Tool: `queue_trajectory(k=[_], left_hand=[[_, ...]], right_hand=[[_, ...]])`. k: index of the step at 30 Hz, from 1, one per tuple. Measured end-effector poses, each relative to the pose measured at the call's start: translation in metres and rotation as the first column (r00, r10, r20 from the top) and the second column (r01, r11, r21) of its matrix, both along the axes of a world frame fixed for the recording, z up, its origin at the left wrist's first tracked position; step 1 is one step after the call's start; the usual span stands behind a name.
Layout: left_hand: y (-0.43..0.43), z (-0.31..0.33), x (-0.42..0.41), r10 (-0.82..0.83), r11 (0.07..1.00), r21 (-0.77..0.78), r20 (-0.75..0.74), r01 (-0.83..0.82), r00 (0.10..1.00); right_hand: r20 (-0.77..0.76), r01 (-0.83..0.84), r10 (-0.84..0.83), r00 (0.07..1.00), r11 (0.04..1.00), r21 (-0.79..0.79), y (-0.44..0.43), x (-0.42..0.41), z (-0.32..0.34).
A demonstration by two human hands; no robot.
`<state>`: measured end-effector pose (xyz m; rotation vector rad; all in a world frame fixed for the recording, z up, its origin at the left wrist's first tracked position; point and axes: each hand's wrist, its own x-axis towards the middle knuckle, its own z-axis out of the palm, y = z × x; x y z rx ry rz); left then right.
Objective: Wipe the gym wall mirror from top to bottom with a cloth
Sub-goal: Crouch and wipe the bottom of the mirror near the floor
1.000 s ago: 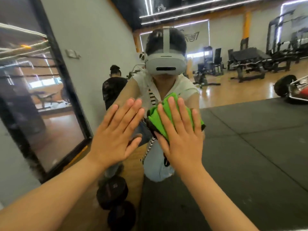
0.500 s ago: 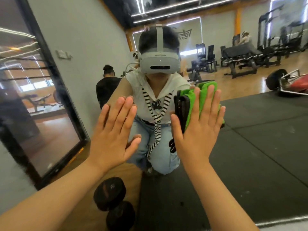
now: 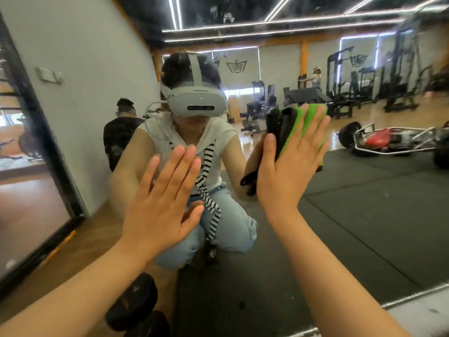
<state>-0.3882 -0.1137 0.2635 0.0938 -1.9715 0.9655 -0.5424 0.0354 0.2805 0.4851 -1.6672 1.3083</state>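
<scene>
Green cloth (image 3: pixel 291 132) pressed on mirror (image 3: pixel 364 215) under flat-fingered right hand (image 3: pixel 289 166); left hand (image 3: pixel 162 203) flat alongside.

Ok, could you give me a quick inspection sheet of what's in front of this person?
Surface: wall mirror, speckled with spots near the top.
Job's things: green cloth, flat against the mirror, dark part at its left edge.
Clutter: dark dumbbells low on the left.
Hands: left hand flat on the mirror, fingers straight; right hand pressing the cloth, fingers straight.
Cables: thin lead at the headset, in the reflection.
Surroundings: reflected gym machines, black floor mat, a person in black.
</scene>
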Motion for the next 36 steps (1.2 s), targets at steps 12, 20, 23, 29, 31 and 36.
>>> queue_trajectory(k=[12,20,23,29,31,36], left_hand=[[0.001,0.002,0.000,-0.029,1.000,-0.011,0.014,0.029,0.999],[-0.001,0.000,-0.001,-0.025,1.000,-0.013,0.010,0.026,1.000],[0.001,0.003,0.001,-0.076,0.997,-0.004,0.023,0.076,0.997],[-0.007,-0.006,0.004,-0.084,0.996,-0.006,0.031,0.084,0.996],[-0.005,-0.012,0.000,-0.082,0.996,0.020,-0.009,0.082,0.997],[0.043,-0.041,-0.027,-0.121,0.921,0.335,-0.244,0.201,0.962]], right_hand=[[-0.036,-0.035,0.035,0.999,0.999,0.006,0.005,-0.002,-0.036],[-0.025,-0.056,0.055,0.998,0.998,-0.033,0.000,0.006,-0.049],[-0.003,-0.073,0.073,0.997,0.997,-0.013,0.003,0.005,-0.054],[0.188,-0.140,0.136,0.973,0.990,0.009,0.009,0.014,-0.072],[0.141,-0.165,0.155,0.978,0.984,0.062,0.005,0.023,-0.079],[-0.231,-0.015,0.138,0.963,0.884,0.467,0.005,0.024,-0.081]])
